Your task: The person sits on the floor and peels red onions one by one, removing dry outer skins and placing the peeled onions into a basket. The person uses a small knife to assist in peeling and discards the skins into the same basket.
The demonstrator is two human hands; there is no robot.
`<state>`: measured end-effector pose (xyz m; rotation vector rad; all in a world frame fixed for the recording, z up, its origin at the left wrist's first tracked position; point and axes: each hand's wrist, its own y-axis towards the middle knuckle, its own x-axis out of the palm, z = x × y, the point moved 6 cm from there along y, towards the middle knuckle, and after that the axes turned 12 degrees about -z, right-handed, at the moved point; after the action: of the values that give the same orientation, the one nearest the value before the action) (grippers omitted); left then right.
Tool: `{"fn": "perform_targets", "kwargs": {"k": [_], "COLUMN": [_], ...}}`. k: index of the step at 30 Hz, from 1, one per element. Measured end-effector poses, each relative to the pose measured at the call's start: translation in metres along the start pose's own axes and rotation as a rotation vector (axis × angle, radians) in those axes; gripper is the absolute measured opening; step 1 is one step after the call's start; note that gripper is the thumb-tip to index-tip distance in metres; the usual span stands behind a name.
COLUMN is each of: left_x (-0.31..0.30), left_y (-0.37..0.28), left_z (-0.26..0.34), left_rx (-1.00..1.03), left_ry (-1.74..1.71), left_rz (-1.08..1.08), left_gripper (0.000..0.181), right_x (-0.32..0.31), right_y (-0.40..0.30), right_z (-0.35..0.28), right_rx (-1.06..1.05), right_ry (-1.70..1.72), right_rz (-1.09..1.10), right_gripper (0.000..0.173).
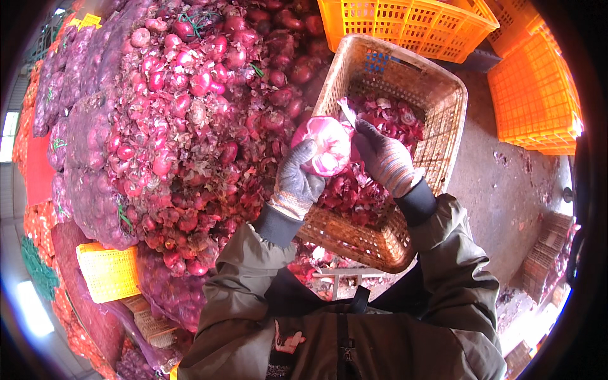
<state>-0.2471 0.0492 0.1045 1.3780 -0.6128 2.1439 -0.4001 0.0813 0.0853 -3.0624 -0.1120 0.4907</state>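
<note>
Wearing a grey knit work glove, my left hand (pixel 299 175) grips a large red onion (pixel 327 145) whose pale, ribbed face is turned up. My right hand (pixel 382 152), gloved too, is at the onion's right side. Its thumb and fingertips are closed on a small pale blade-like piece (pixel 347 113); whether this is a knife or onion skin I cannot tell. Both hands are above a worn, dirt-stained plastic crate (pixel 444 90). Loose red onion skins (pixel 356 192) cover much of its bottom.
A big heap of red onions (pixel 199 80) lies to the left, with filled purple mesh sacks (pixel 85 128) beyond it. Orange plastic crates (pixel 408 21) stand at the top, with more stacked crates (pixel 532 90) at the right. A yellow crate (pixel 108 273) is at lower left.
</note>
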Motion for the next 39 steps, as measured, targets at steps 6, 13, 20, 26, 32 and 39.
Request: {"fn": "perform_targets", "kwargs": {"k": [6, 13, 20, 26, 32, 39], "left_x": [-0.006, -0.013, -0.016, 0.007, -0.014, 0.010], "left_y": [0.005, 0.015, 0.015, 0.014, 0.006, 0.007], "left_z": [0.026, 0.013, 0.001, -0.003, -0.010, 0.003], "left_rx": [0.142, 0.278, 0.151, -0.131, -0.333, -0.122], "left_ry": [0.044, 0.255, 0.109, 0.034, -0.065, -0.102], "left_rz": [0.111, 0.178, 0.207, 0.073, 0.062, 0.005], "left_gripper": [0.056, 0.052, 0.053, 0.061, 0.085, 0.062], "right_x": [0.003, 0.030, 0.033, 0.018, 0.054, -0.011], "right_y": [-0.011, -0.007, 0.009, -0.004, -0.035, -0.011], "right_z": [-0.060, -0.064, -0.048, -0.067, -0.080, -0.054], "right_rx": [0.058, -0.111, 0.021, 0.175, 0.266, 0.188], "right_ry": [-0.273, -0.403, 0.821, 0.858, 0.744, 0.641], "right_rz": [0.020, 0.052, -0.030, -0.257, -0.595, -0.250], "right_gripper": [0.053, 0.063, 0.042, 0.047, 0.048, 0.042]}}
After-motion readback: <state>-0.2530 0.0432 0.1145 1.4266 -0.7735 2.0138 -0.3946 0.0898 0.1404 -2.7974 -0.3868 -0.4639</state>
